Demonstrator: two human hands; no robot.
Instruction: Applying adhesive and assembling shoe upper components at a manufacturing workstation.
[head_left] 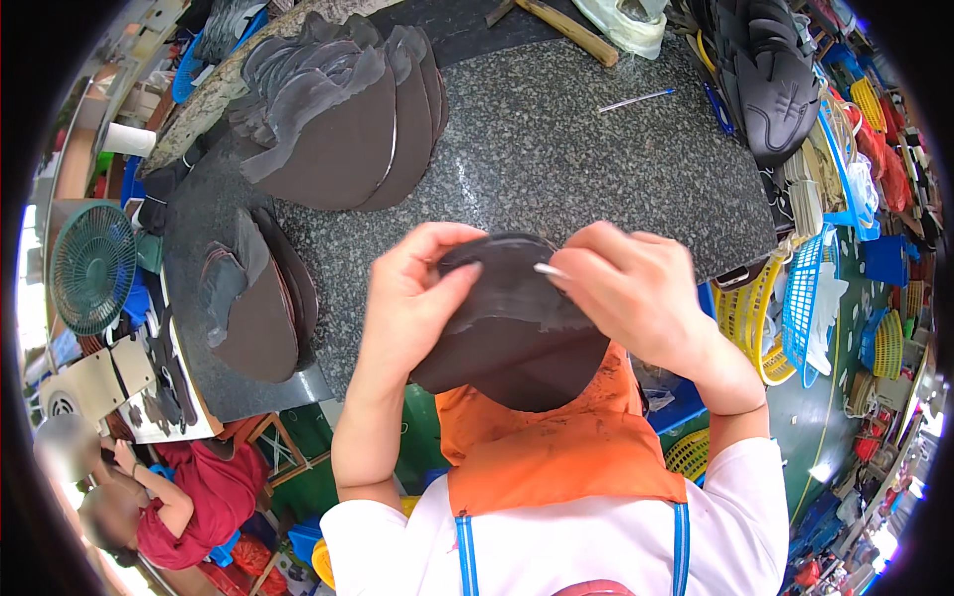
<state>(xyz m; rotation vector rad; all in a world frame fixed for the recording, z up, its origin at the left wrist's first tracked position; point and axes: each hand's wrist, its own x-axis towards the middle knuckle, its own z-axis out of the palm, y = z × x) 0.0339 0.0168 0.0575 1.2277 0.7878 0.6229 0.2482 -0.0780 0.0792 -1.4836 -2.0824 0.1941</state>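
A dark brown, curved shoe-upper piece (517,363) with a greyish-black band along its far edge is held up in front of my orange apron, at the near side of the stone tabletop. My left hand (422,293) grips the piece's far left edge, thumb on top and fingers folded behind. Pinched between the fingers of my right hand (636,288) is a thin stick-like tool with a white tip (547,269), which rests at or just above the dark band. The rest of that tool is hidden in my fingers, so its kind does not show.
Similar brown pieces lie in a large pile (338,149) and a smaller one (253,323) on the left. A wooden handle (571,32), a pen (636,100) and black shoe uppers (780,109) lie farther off. Plastic baskets (807,303) stand right; a person in red (214,492) sits lower left.
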